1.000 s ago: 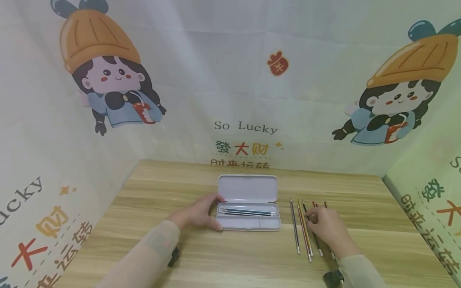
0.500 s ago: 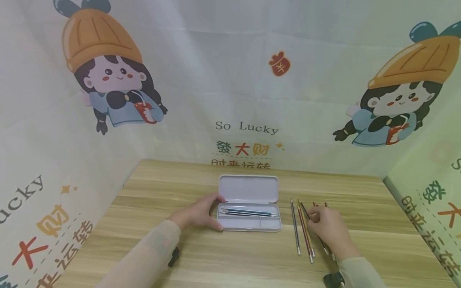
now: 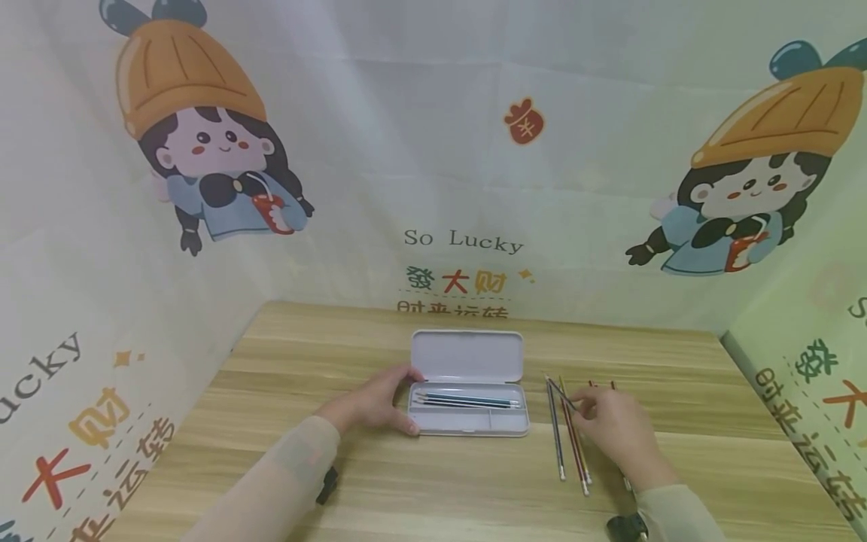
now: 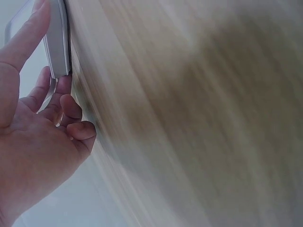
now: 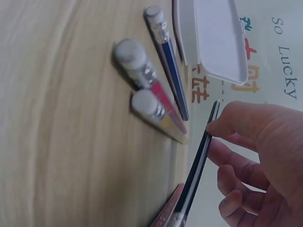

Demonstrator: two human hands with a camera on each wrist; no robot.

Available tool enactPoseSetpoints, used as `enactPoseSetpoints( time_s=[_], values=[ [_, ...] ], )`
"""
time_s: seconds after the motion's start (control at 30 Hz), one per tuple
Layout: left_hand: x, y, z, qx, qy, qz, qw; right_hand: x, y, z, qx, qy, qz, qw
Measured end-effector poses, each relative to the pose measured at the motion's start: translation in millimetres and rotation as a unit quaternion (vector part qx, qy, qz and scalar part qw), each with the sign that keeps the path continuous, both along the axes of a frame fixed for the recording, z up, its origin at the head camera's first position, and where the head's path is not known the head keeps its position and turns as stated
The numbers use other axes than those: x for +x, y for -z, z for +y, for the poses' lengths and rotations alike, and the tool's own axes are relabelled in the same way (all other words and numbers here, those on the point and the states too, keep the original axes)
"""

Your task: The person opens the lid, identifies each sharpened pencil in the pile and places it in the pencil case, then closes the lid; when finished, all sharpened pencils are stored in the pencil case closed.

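Note:
My left hand (image 3: 376, 403) grips the left end of an open white pencil case (image 3: 467, 357), thumb at the front corner and fingers toward the hinge. Several pencils (image 3: 467, 400) lie in its rear compartment, while the front compartments are bare. To the right, my right hand (image 3: 619, 429) pinches a dark pencil (image 5: 199, 158) between thumb and index finger. That pencil is tilted, its tip pointing left toward the case and crossing over a blue pencil (image 3: 557, 436) in the head view. A red pencil (image 5: 163, 101) and a yellow pencil (image 5: 165, 124) lie close together on the table.
More pencils lie partly hidden under my right hand, one with a red tip (image 3: 592, 384). The wooden table (image 3: 433, 489) ends at a printed cloth backdrop (image 3: 366, 188) behind and at both sides.
The dark pencil has come up from among the others in my right hand, its tip swinging left over the blue pencil. My left hand and the case stay put.

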State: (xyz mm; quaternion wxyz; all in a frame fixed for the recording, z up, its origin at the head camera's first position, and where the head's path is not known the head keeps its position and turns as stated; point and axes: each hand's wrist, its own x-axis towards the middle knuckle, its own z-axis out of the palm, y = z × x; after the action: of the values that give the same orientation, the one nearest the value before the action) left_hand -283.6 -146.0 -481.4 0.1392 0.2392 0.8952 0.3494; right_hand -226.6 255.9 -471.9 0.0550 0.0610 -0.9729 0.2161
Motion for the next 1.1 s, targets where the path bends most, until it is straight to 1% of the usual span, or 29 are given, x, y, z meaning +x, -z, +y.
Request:
enactPoseSetpoints(
  time_s=[0.2, 0.47, 0.67, 0.87, 0.97, 1.1],
  values=[
    [-1.0, 2.5, -0.4, 0.003, -0.001, 0.0, 1.0, -1.9, 0.0, -6.6, 0.009, -0.02, 0.017, 0.9996],
    [-0.8, 3.1, -0.4, 0.002, -0.001, 0.006, 1.0, -5.3, 1.1, -19.6, -0.001, -0.049, 0.026, 0.9985],
    [-0.8, 2.5, 0.6, 0.005, 0.001, 0.004, 1.0, -8.7, 1.4, -26.7, 0.014, -0.074, 0.052, 0.9958],
    [-0.9, 2.1, 0.9, 0.005, 0.002, 0.004, 1.0, -12.6, 2.7, -34.6, 0.019, -0.085, 0.05, 0.9949],
    [-0.8, 2.0, 0.8, 0.004, 0.003, 0.004, 1.0, -13.8, 1.3, -38.2, 0.026, -0.094, 0.055, 0.9937],
    [-0.7, 2.1, 0.9, 0.004, 0.002, 0.002, 1.0, -16.1, -1.1, -42.5, 0.023, -0.105, 0.059, 0.9924]
  ],
)
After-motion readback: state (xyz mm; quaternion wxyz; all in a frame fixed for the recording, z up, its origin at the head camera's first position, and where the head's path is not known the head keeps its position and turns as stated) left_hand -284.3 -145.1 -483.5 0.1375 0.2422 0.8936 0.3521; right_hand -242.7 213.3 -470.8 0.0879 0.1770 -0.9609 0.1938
